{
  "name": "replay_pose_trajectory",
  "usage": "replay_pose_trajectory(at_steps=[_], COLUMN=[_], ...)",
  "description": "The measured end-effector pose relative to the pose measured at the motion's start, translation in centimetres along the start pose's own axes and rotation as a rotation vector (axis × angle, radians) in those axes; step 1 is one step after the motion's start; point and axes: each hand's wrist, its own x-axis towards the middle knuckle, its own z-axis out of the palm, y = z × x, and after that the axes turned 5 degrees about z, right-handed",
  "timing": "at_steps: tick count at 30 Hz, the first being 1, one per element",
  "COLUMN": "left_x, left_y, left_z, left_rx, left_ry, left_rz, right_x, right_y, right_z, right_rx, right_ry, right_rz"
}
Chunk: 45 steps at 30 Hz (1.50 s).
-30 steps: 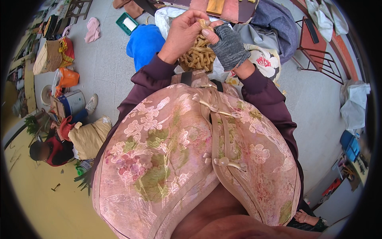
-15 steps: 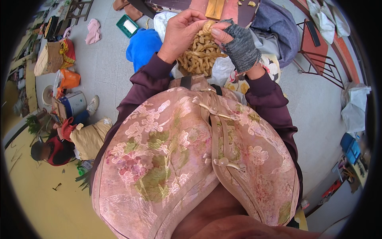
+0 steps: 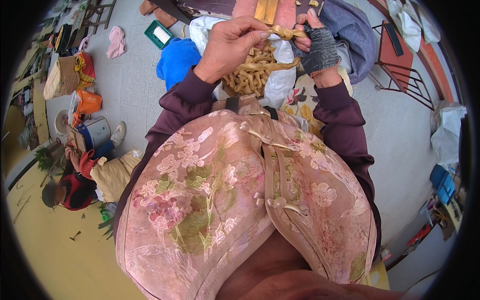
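Note:
Above a heap of tan knotted strips (image 3: 250,80), my two hands stretch a golden-brown knotted strip (image 3: 286,33) between them. My left hand (image 3: 227,47) is bare and pinches its left end between thumb and fingers. On my right hand (image 3: 319,47) is a grey fingerless knit glove; its fingers curl around the strip's right end, with the thumb pointing up. A long tan strand (image 3: 272,66) hangs lower, crossing over the heap toward the gloved palm. Whether it joins the knotted part is hidden.
Beyond my hands, a wooden block (image 3: 267,11) lies on a pink cloth (image 3: 244,7). White plastic (image 3: 277,85) and a blue bundle (image 3: 177,61) flank the heap. A green tray (image 3: 159,34) is at far left, a red folding chair (image 3: 395,50) at right. Another person (image 3: 75,187) sits at left.
My hands have moved apart, the right one outward to the right. The knot, earlier bunched between the fingertips, now lies stretched out sideways, and a long strand shows below it.

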Motion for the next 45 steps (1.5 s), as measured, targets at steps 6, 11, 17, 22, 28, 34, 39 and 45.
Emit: replay_pose_trajectory(at_steps=[6,11,17,22,28,34,39,45], left_x=[-0.5,0.0,-0.8,-0.6,0.8,1.7,2.2,3.8], left_y=[0.0,1.1,0.7,0.5,-2.4,-5.6,-6.9,-5.7], left_z=[-1.3,-0.5,0.6,0.1,-3.5,-5.1,-3.1,-3.0], left_rx=[0.136,0.723,0.934,1.0,0.992,0.986,0.643,-0.202], left_ry=[0.004,-0.006,-0.152,-0.211,-0.157,-0.1,0.013,-0.01], left_rz=[-0.079,0.32,0.289,0.361,0.804,0.786,0.22,-0.251], right_x=[0.0,-0.6,-1.5,-2.1,-3.7,-3.8,0.4,4.0], right_y=[0.7,1.2,2.2,1.6,1.6,2.2,1.7,0.6], right_z=[-1.8,1.4,2.0,2.3,5.2,6.4,3.4,-1.0], right_rx=[-0.066,-0.459,-0.667,-0.861,-0.958,-1.067,-1.398,-1.724], right_ry=[-0.131,0.042,0.012,-0.061,-0.179,-0.093,0.016,0.178], right_rz=[-0.016,-0.069,0.137,0.109,-0.091,-0.19,-0.401,-0.702])
